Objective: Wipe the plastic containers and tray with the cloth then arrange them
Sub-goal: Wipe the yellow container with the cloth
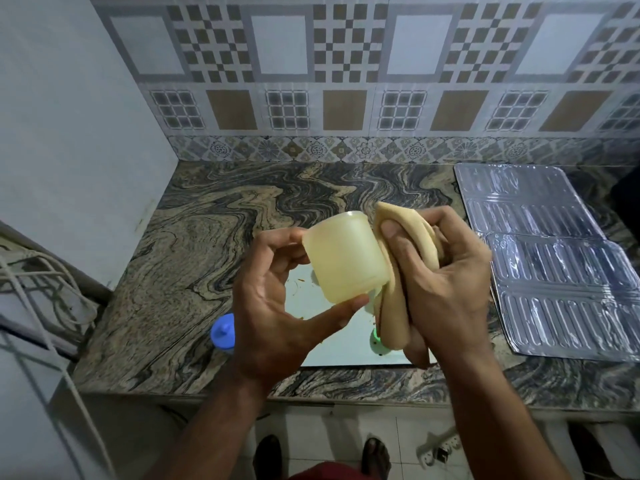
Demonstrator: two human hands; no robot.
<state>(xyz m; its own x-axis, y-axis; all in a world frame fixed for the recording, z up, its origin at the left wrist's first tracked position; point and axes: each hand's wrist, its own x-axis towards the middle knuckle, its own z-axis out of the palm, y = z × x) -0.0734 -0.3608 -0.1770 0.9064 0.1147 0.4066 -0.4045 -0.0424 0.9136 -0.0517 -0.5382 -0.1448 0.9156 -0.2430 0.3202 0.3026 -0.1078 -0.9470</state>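
Hands work above the tray (349, 355): left (277, 306) grips the container (346, 258), right (446, 278) clutches the cloth (408, 258) against it.

We are holding both forearms up and forward from the bottom of the view, converging toward the middle, with the hands raised side by side and close together. Our left hand (273, 306) is turned palm toward us, its thumb stretching rightward along the lower edge of the pale container (343, 258) while its fingers are curling round the far side, so the container is gripped on its side. Our right hand (446, 282) is showing its back and knuckles, its fingers and thumb closing round the bunched tan cloth (408, 258) and pressing it against the container's end.
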